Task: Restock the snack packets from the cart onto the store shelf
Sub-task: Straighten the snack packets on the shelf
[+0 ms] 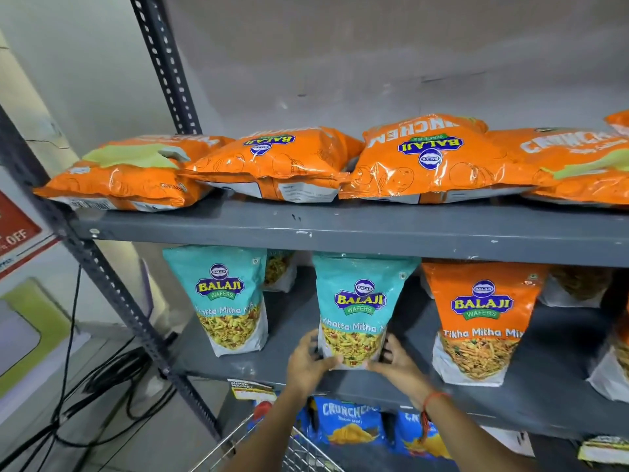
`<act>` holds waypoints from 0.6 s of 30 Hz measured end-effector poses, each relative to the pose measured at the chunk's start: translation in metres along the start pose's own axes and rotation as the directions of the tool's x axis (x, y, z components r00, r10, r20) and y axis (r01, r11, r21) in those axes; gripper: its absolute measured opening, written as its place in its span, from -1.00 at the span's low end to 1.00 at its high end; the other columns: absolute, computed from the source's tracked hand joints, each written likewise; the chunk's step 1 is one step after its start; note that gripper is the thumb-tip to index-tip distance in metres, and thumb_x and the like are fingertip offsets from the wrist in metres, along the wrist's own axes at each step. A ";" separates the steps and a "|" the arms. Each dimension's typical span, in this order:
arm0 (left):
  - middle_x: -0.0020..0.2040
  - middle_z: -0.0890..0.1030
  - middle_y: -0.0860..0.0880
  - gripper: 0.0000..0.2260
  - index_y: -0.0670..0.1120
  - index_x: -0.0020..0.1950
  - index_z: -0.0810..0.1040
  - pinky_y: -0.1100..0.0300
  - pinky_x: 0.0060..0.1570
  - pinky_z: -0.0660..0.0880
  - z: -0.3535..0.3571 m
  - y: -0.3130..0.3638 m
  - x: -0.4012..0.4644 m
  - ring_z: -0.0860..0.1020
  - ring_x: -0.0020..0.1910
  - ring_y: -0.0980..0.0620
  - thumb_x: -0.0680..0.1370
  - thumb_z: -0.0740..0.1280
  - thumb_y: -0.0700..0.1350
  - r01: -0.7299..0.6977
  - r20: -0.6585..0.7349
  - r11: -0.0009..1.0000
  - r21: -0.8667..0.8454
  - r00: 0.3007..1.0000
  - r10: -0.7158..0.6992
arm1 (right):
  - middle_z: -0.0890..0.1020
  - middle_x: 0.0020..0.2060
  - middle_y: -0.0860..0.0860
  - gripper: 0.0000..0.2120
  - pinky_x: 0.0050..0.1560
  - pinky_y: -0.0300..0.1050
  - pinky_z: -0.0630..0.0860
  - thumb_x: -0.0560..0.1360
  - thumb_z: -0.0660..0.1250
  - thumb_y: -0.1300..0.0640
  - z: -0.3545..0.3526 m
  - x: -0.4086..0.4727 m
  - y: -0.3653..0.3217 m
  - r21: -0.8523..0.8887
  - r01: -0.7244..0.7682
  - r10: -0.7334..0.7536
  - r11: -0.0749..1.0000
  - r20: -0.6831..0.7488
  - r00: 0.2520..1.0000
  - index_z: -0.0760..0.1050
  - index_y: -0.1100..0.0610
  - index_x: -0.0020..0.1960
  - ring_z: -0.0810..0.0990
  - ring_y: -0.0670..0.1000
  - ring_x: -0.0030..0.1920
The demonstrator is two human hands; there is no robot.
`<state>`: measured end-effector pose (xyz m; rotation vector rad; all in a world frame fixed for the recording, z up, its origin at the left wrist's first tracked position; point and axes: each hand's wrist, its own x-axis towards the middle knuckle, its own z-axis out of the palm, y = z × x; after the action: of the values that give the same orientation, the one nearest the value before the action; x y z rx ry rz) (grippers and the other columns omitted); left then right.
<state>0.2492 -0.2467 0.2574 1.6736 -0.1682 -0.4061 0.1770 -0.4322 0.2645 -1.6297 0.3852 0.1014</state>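
A teal Khatta Mitha Mix packet [357, 301] stands upright on the middle shelf [292, 362], near its front edge. My left hand [308, 361] grips the packet's lower left corner and my right hand [396, 362] holds its lower right corner. A second teal packet [224, 298] stands to the left, and an orange Tikha Mitha Mix packet [480, 318] stands to the right. The wire cart [299, 451] shows at the bottom edge, below my forearms.
Several orange Crunchem bags [282, 161] lie flat on the upper shelf [340, 229]. Blue Crunchem packets [350, 420] sit below the middle shelf. A slotted grey upright [112, 284] frames the left side. Black cables [102, 386] trail on the floor.
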 end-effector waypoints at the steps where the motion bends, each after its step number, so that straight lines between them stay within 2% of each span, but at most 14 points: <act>1: 0.09 0.65 -0.11 -0.52 -0.10 0.21 0.45 -0.04 0.11 0.60 0.000 -0.001 0.002 0.63 0.11 -0.10 0.35 0.51 -0.26 0.004 -0.008 1.000 0.017 1.000 -0.004 | 0.48 0.13 -0.04 -0.48 0.00 -0.28 0.40 0.40 0.43 0.28 0.000 0.004 0.001 0.011 0.006 -0.006 1.000 -0.011 1.000 0.25 -0.05 0.19 0.47 -0.21 0.03; 4: 0.12 0.65 -0.13 -0.48 -0.15 0.27 0.43 -0.08 0.15 0.57 0.005 -0.001 0.006 0.63 0.12 -0.08 0.36 0.51 -0.25 0.003 -0.043 0.999 0.041 0.999 -0.001 | 0.50 0.10 -0.07 -0.48 -0.09 -0.35 0.40 0.40 0.43 0.27 -0.001 0.012 0.006 0.008 0.029 -0.029 1.000 -0.038 0.999 0.26 -0.07 0.18 0.48 -0.15 0.05; 6: 0.10 0.63 -0.10 -0.50 -0.16 0.25 0.44 0.08 0.09 0.60 0.007 -0.001 0.006 0.61 0.13 -0.07 0.36 0.51 -0.26 0.014 -0.068 0.998 0.062 0.998 -0.010 | 0.51 0.13 -0.03 -0.47 -0.07 -0.33 0.41 0.39 0.44 0.26 -0.001 0.011 0.009 0.010 0.044 -0.044 0.999 -0.051 0.998 0.27 -0.08 0.19 0.49 -0.11 0.07; 8: 0.13 0.59 -0.07 -0.47 -0.14 0.28 0.42 0.23 0.04 0.59 0.011 -0.001 0.000 0.58 0.15 -0.04 0.36 0.51 -0.24 0.020 -0.088 0.996 0.092 0.996 -0.012 | 0.48 0.18 -0.01 -0.43 0.08 -0.19 0.42 0.38 0.46 0.25 -0.001 0.007 0.010 0.010 0.035 -0.035 0.999 -0.067 0.997 0.26 -0.08 0.24 0.46 -0.05 0.12; 11: 0.15 0.53 -0.01 -0.38 -0.09 0.34 0.38 0.00 0.17 0.54 0.018 0.008 -0.017 0.56 0.17 -0.07 0.34 0.53 -0.15 0.025 -0.229 0.988 0.150 0.973 0.010 | 0.37 0.38 0.07 -0.20 0.31 0.03 0.39 0.35 0.49 0.20 -0.006 -0.014 0.007 0.008 0.027 -0.025 1.000 -0.119 0.993 0.15 0.05 0.46 0.38 0.07 0.33; 12: 0.10 0.55 0.02 -0.45 -0.05 0.26 0.41 -0.02 0.14 0.55 0.022 0.014 -0.025 0.59 0.11 -0.06 0.33 0.54 -0.12 0.001 -0.286 0.984 0.180 0.957 0.052 | 0.31 0.43 0.09 -0.13 0.36 0.08 0.36 0.34 0.50 0.19 -0.009 -0.024 0.005 0.013 0.027 -0.025 1.000 -0.130 0.991 0.09 0.02 0.50 0.33 0.10 0.40; 14: -0.05 0.62 0.03 -0.62 0.03 0.03 0.45 0.00 0.00 0.59 0.031 0.027 -0.038 0.63 -0.05 -0.01 0.33 0.54 -0.05 -0.084 -0.361 0.971 0.226 0.918 0.164 | 0.25 0.48 0.10 -0.12 0.40 0.12 0.32 0.34 0.51 0.16 -0.015 -0.045 0.002 0.026 0.064 -0.060 0.998 -0.150 0.987 0.08 -0.02 0.50 0.26 0.13 0.45; 16: -0.19 0.62 0.04 -0.71 0.03 -0.11 0.45 0.00 -0.11 0.59 0.046 0.042 -0.050 0.62 -0.19 0.04 0.33 0.53 0.00 -0.176 -0.365 0.954 0.242 0.895 0.257 | 0.28 0.46 0.10 -0.17 0.41 0.13 0.32 0.35 0.50 0.14 -0.025 -0.068 0.000 0.030 0.100 -0.092 0.995 -0.207 0.974 0.13 -0.02 0.49 0.26 0.12 0.45; 18: -0.28 0.61 0.03 -0.75 -0.01 -0.17 0.48 0.01 -0.16 0.58 0.064 0.056 -0.056 0.61 -0.26 0.02 0.35 0.52 0.01 -0.235 -0.337 0.948 0.217 0.893 0.298 | 0.34 0.42 0.09 -0.24 0.40 0.10 0.33 0.35 0.50 0.16 -0.034 -0.088 0.000 0.030 0.137 -0.124 0.990 -0.271 0.955 0.21 0.00 0.45 0.30 0.10 0.43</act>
<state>0.1811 -0.2951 0.3161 1.8330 -0.1561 0.1375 0.0893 -0.4488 0.2938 -1.6198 0.4814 -0.2300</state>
